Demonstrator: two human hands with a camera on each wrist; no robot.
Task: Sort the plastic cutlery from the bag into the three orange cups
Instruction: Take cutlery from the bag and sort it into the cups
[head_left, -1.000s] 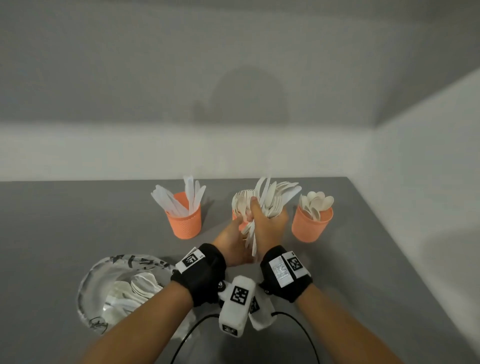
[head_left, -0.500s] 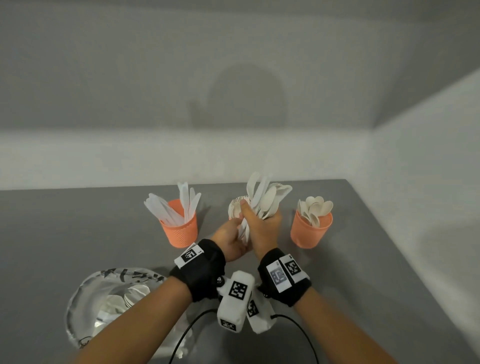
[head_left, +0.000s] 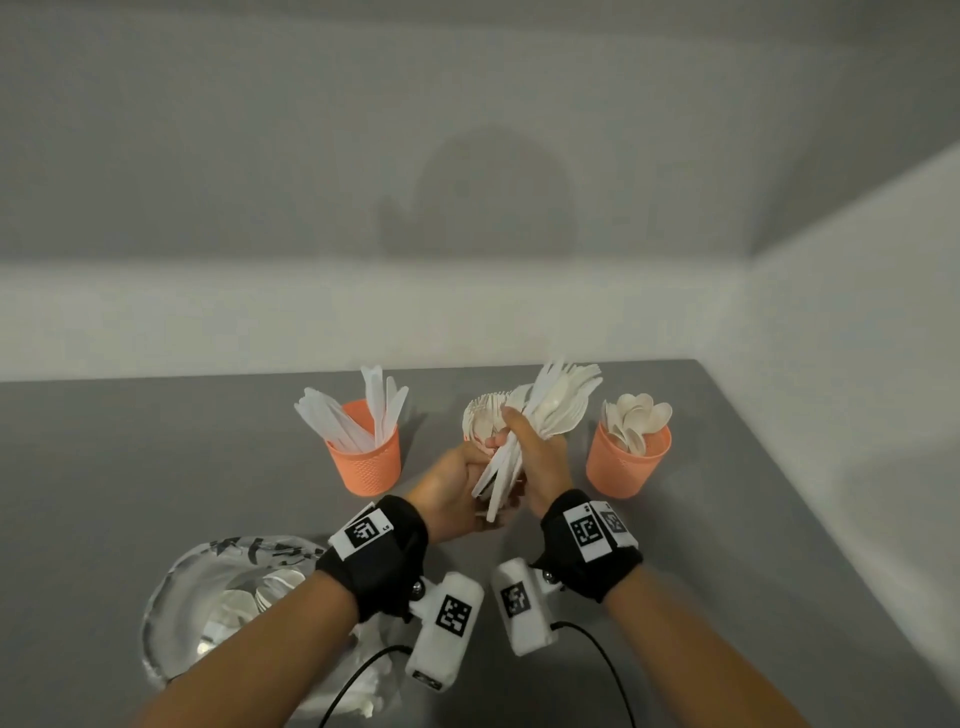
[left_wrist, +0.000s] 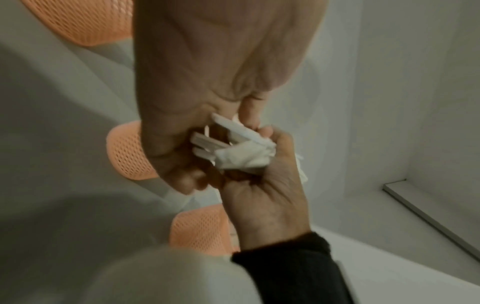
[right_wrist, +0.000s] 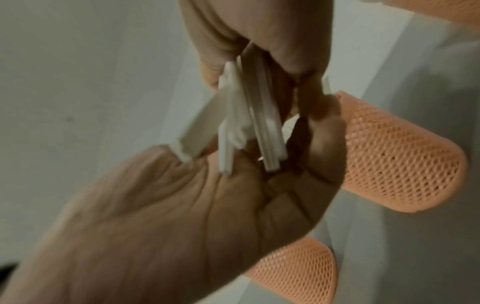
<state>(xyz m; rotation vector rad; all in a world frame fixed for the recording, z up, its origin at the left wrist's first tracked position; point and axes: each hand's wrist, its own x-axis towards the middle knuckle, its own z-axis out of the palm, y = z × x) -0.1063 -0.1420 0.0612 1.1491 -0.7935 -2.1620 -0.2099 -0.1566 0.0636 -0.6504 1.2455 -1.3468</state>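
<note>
My right hand (head_left: 524, 447) grips a bundle of white plastic cutlery (head_left: 556, 405) by the handles, heads up and leaning right. My left hand (head_left: 457, 488) cups the handle ends from below, with its fingers curled up around them (right_wrist: 322, 131). The bundle (right_wrist: 249, 115) is held just in front of the middle orange cup (head_left: 470, 434), which holds forks and is mostly hidden. The left orange cup (head_left: 363, 462) holds knives. The right orange cup (head_left: 623, 467) holds spoons. The clear bag (head_left: 208, 587) lies at the lower left with more cutlery inside.
The grey table (head_left: 156, 457) ends at a white wall behind and another on the right (head_left: 831, 415). Wrist cameras and black cables (head_left: 597, 639) hang under both wrists. All three mesh cups stand close together near the table's far edge.
Both hands stay at the bundle in front of the middle cup. The fanned heads have drawn closer together and lean more to the right.
</note>
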